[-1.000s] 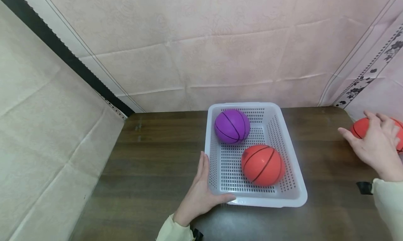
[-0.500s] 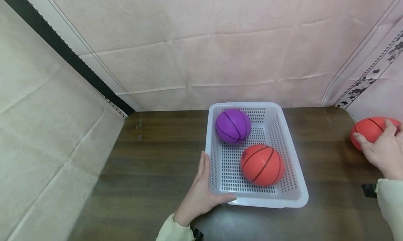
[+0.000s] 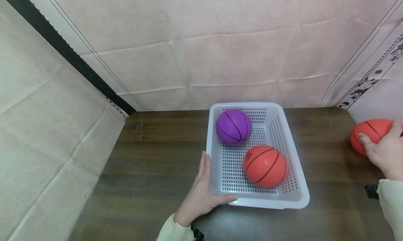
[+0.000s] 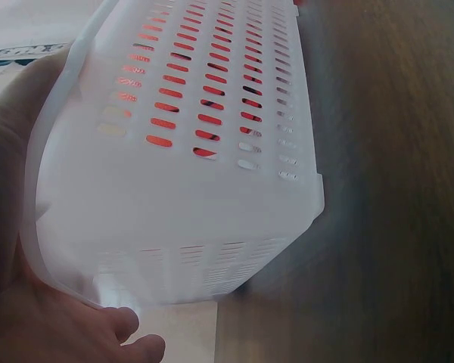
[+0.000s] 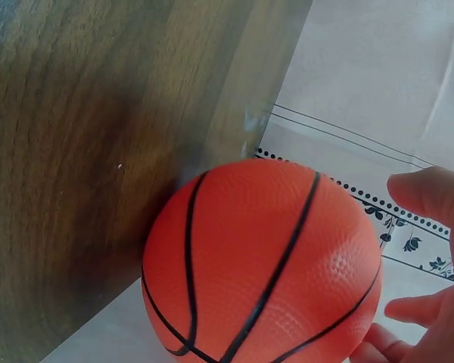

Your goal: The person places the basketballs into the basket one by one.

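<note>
My left hand [image 3: 201, 195] rests at the near left corner of a white plastic basket [image 3: 297, 178], fingers straight along its left side and thumb along the front rim. The left wrist view has this hand [image 4: 30, 302] beside the perforated basket wall [image 4: 166, 204]. Inside the basket lie a purple toy basketball [image 3: 234, 126] and an orange-red one [image 3: 266, 166], apart from each other. Another orange-red toy basketball [image 3: 369, 134] sits at the table's right edge, with my right hand [image 3: 388, 153] at its right side. In the right wrist view, thumb and fingers [image 5: 424, 306] spread beside this ball [image 5: 261, 265].
The brown wooden table [image 3: 163, 164] ends at the back against a pale pink cloth [image 3: 233, 59]. More pale cloth [image 3: 53, 146] hangs along the left side. A cloth with a black floral border [image 3: 359, 89] lies beyond the right edge.
My right hand has slid to the right over the outer ball, uncovering more of its left part. The orange-red ball in the basket has shifted slightly right. My left hand has barely moved.
</note>
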`<state>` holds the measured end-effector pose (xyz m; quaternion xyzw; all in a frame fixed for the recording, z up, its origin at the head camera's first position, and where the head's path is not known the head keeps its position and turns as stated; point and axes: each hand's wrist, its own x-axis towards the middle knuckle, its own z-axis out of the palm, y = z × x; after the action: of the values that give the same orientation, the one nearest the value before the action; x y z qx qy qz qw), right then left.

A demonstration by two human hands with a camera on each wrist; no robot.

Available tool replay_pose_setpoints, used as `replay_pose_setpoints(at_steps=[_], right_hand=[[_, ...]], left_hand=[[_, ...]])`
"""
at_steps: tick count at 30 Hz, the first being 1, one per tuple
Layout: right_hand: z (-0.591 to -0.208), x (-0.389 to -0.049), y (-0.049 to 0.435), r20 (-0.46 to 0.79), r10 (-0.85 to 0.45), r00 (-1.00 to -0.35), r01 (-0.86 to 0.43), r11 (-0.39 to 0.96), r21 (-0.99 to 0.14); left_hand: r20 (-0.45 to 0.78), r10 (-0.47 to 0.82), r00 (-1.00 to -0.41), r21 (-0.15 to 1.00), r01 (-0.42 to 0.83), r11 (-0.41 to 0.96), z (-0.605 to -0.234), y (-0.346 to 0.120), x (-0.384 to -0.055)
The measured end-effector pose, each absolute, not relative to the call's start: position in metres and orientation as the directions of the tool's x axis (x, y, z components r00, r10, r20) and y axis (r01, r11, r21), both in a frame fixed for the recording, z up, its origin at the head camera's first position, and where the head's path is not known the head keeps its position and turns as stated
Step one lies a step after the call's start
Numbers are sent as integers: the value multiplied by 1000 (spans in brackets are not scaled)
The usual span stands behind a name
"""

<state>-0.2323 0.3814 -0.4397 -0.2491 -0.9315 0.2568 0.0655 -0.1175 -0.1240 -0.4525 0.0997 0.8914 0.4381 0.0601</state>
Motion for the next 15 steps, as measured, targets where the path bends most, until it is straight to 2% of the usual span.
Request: replay_pose_setpoints(at_steps=[15], right_hand=[[-446,-233,378,20,516,-857,429,734,-526]], left_hand=[[-29,233,-972,786,122,606,-452,-124,-118]])
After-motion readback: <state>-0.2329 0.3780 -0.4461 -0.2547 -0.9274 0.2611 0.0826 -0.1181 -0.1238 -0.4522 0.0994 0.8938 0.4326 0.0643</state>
